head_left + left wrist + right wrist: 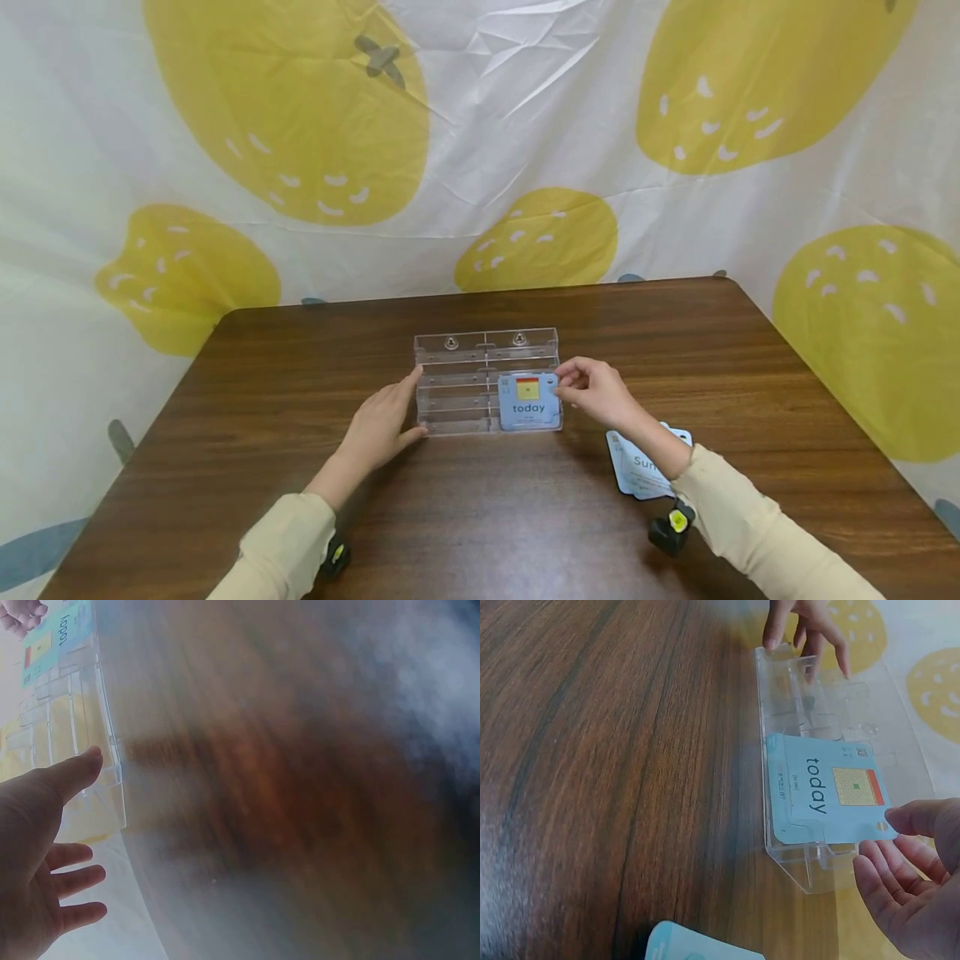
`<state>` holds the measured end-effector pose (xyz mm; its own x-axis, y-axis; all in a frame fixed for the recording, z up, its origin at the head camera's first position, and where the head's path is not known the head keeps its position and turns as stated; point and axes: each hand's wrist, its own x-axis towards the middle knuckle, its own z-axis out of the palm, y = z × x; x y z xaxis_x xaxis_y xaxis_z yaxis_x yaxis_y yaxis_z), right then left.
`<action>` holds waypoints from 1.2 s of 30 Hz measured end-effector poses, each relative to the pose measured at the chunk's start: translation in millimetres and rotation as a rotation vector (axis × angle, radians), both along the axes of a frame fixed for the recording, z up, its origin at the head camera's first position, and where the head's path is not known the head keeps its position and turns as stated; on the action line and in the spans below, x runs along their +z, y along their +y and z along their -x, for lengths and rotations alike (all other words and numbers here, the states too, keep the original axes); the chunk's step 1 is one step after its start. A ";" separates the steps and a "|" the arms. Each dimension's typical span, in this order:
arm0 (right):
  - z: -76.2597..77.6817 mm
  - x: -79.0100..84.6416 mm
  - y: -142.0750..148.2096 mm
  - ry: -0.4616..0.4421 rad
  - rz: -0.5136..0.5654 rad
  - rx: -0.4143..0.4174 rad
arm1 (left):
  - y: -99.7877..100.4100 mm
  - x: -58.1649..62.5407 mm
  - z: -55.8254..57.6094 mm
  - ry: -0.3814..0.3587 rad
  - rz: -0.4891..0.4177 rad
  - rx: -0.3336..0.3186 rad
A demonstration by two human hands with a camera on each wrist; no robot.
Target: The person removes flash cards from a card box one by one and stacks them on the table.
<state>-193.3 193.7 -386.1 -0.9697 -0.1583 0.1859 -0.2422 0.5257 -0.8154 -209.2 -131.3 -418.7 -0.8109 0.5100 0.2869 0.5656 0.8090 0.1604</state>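
Observation:
A clear plastic card rack (453, 404) with two columns of tiered pockets stands on the table. In its lower right pocket sits a light blue flashcard (528, 417) printed "today" with a small calendar picture. My right hand (603, 396) pinches the card's upper right corner, its thumb (904, 819) by the punched hole and the other fingers bent below the edge. At the rack's left end rests my left hand (381, 418), fingers extended and spread. Its thumb (84, 769) lies against the front corner in the left wrist view.
A loose pile of blue flashcards (630, 475), the top one reading "Sun" before my forearm covers the rest, lies on the brown wooden table (480, 517) right of the rack. Behind the table's far edge hangs a white cloth (525, 108) with yellow lemons.

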 end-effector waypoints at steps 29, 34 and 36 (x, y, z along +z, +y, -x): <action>0.4 -8.7 -11.3 0.035 0.010 0.025 | 0.4 1.2 -0.4 -0.044 0.004 0.015; 0.4 -6.2 -11.2 0.058 -0.003 0.015 | 0.3 1.1 -0.3 -0.041 0.006 0.016; 0.5 -5.3 -10.8 0.066 0.001 0.017 | 0.3 1.3 -0.6 -0.042 0.003 0.016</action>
